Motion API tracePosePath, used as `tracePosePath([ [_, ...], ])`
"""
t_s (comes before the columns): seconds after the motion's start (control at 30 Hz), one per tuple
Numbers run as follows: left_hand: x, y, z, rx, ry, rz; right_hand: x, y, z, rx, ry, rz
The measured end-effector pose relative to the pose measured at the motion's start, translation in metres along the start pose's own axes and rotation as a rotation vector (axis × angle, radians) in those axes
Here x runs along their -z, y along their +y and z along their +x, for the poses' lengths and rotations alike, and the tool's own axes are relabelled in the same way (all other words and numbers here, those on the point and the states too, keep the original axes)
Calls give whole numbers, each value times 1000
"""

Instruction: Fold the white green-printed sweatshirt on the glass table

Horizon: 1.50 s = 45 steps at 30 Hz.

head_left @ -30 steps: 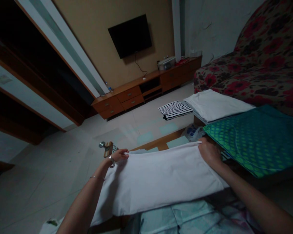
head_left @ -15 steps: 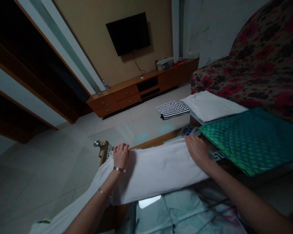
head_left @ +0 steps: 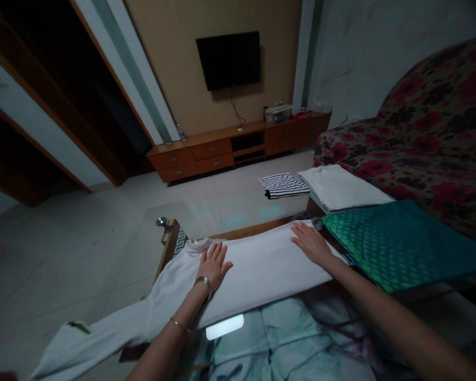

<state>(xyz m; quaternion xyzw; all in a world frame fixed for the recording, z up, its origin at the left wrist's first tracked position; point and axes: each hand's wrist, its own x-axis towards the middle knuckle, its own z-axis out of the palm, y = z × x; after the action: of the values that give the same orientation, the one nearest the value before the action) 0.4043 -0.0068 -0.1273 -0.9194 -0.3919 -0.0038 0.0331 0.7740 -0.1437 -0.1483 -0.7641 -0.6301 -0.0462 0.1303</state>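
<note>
The left hand (head_left: pixel 213 267) and right hand (head_left: pixel 310 244) press open-palmed, ungripping, on the folded white long-sleeved garment (head_left: pixel 257 264) at six o'clock, apparently on a glass-topped table (head_left: pixel 226 328); green patterned cloth (head_left: pixel 408 246) lies toward four.

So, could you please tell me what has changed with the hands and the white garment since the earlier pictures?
Both the left hand and right hand have let go of the white garment's far edge and now lie flat on it. The garment has come down onto the table. The striped cloth and green cloth stayed put.
</note>
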Motion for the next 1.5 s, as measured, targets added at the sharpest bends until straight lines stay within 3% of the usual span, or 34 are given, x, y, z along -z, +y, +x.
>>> tracePosePath([
  [0.2,8,22,-28,31,78,-160,-5,12,-13,93,-28,-113],
  [0.3,17,28,-37,-56,195,-297,6,-8,-4,29,-54,-178],
  [0.4,24,30,-47,-68,296,-417,25,-72,21,-20,-72,-174],
  [0.53,35,23,-70,105,328,-465,37,-202,65,206,-93,75],
  [0.63,47,5,-95,229,271,-409,29,-292,94,331,-222,284],
  [0.7,53,-12,-111,288,226,-374,18,-335,110,286,-313,344],
  [0.8,56,-38,-128,331,205,-371,3,-371,131,164,-422,368],
  [0.93,51,-60,-138,317,234,-372,-9,-381,151,204,-428,438],
  [1.1,40,-67,-138,286,181,-304,-20,-370,157,287,-289,482],
  [1.27,16,-69,-134,376,163,-164,-33,-367,157,260,-168,372],
  [1.5,5,-68,-131,467,169,-48,-20,-388,177,280,-53,327],
])
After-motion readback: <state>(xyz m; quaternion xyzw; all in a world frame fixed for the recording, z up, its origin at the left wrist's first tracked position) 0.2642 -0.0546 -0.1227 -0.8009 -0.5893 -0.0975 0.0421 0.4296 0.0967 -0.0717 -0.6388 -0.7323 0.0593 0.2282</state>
